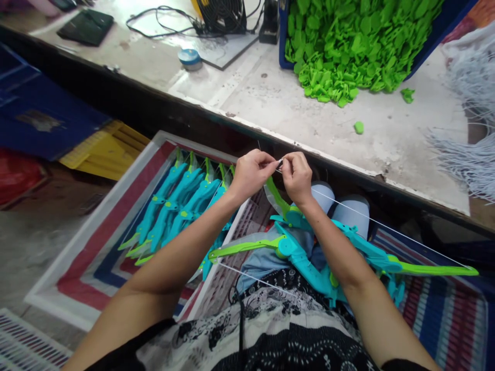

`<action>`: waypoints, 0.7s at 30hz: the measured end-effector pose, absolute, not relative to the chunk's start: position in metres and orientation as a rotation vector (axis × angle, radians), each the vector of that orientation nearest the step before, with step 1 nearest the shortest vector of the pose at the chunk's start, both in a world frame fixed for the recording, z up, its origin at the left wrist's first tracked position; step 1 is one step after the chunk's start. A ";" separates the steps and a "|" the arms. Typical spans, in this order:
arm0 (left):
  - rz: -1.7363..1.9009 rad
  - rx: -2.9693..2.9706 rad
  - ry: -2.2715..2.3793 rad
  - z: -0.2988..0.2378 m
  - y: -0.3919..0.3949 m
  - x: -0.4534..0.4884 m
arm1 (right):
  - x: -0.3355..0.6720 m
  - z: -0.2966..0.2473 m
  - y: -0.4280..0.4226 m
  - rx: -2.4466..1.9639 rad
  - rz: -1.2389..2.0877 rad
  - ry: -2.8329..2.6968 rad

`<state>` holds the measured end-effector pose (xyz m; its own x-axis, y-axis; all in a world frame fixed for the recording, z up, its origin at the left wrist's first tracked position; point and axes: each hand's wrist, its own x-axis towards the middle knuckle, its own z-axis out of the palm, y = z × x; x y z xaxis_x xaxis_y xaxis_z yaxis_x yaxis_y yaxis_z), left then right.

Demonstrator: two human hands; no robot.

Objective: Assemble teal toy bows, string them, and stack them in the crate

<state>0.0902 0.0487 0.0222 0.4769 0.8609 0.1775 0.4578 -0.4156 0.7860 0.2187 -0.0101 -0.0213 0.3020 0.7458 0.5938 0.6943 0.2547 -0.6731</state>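
My left hand and my right hand meet just in front of the table edge, both pinched on a thin white string. From there the string runs to the far right tip of a turquoise and green plastic toy bow lying across my lap. One green limb of it rises to just below my fingers. Another green arm points left, with its own white string slanting down from the tip. My fingers hide the string's end; something small and dark shows between them.
Several similar turquoise and green pieces lie in a white-rimmed crate at left. On the table are a blue bin of green plastic parts, a round tin, a fan and bundled white strings.
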 end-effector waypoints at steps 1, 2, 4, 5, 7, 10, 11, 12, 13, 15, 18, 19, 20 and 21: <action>0.776 2.036 1.111 0.022 0.047 0.092 | 0.219 -0.021 -0.010 -1.457 0.067 -1.396; 0.784 2.024 1.118 0.022 0.046 0.093 | 0.219 -0.020 -0.010 -1.454 0.074 -1.386; 0.780 2.011 1.089 0.021 0.044 0.095 | 0.220 -0.020 -0.011 -1.440 0.082 -1.373; 0.768 2.009 1.069 0.021 0.043 0.094 | 0.220 -0.020 -0.011 -1.430 0.085 -1.369; 0.744 2.012 1.051 0.021 0.043 0.092 | 0.221 -0.021 -0.010 -1.421 0.104 -1.355; 0.708 2.025 1.054 0.023 0.044 0.087 | 0.218 -0.022 -0.009 -1.450 0.174 -1.317; 0.695 2.030 1.050 0.024 0.044 0.085 | 0.216 -0.022 -0.009 -1.460 0.199 -1.310; 0.678 2.034 1.045 0.026 0.045 0.083 | 0.214 -0.020 -0.010 -1.465 0.223 -1.317; 0.659 2.039 1.041 0.027 0.045 0.081 | 0.212 -0.019 -0.011 -1.462 0.240 -1.340; 0.636 2.052 1.069 0.029 0.046 0.077 | 0.215 -0.014 -0.013 -1.447 0.252 -1.425; 0.613 2.066 1.227 0.027 0.051 0.070 | 0.248 -0.005 -0.013 -1.539 0.151 -1.499; 0.594 2.072 1.286 0.024 0.054 0.069 | 0.269 -0.002 -0.012 -1.627 0.081 -1.478; 0.563 2.082 1.332 0.021 0.058 0.067 | 0.293 0.001 -0.009 -1.742 0.002 -1.434; 0.525 2.091 1.359 0.017 0.062 0.067 | 0.320 0.002 -0.006 -1.874 -0.079 -1.370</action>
<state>0.0666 0.0616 0.0166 0.4020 0.9156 0.0113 0.6851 -0.3090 0.6597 0.3196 -0.0061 0.0022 0.4122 0.7762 0.4772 0.8259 -0.0971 -0.5555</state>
